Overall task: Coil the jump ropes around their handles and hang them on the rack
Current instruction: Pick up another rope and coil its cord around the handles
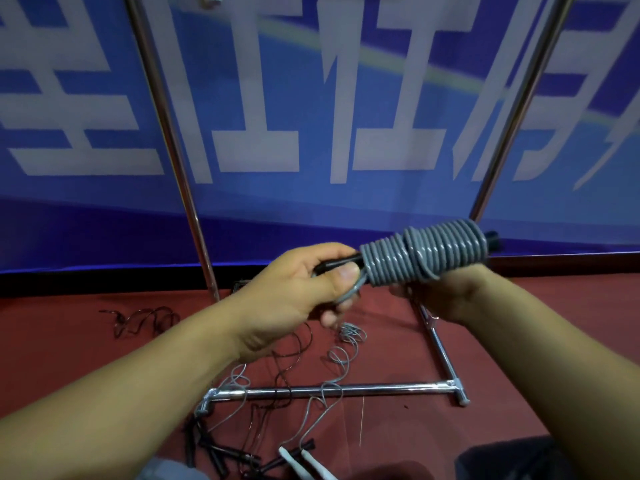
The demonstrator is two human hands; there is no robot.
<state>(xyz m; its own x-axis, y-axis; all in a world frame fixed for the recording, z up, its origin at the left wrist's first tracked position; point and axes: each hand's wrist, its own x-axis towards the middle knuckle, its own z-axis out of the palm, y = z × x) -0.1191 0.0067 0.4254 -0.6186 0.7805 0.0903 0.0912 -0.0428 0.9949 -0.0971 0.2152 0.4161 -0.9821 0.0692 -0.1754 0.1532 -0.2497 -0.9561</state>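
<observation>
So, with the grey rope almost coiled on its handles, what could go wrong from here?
1. The left hand pinches only the short loose end by the black handles; if it slips, the grey coil may unwind.
2. Loose ropes lie tangled across the rack's base bar near the feet, so stepping to hang the bundle could snag them.

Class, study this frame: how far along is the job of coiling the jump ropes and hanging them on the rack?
Nearly done: the grey rope is wound in tight coils around its black handles.
In hand: the left hand grips the handle end and the right hand holds the coil from below.
Left: hanging it on the rack, then coiling the loose ropes on the floor.
</observation>
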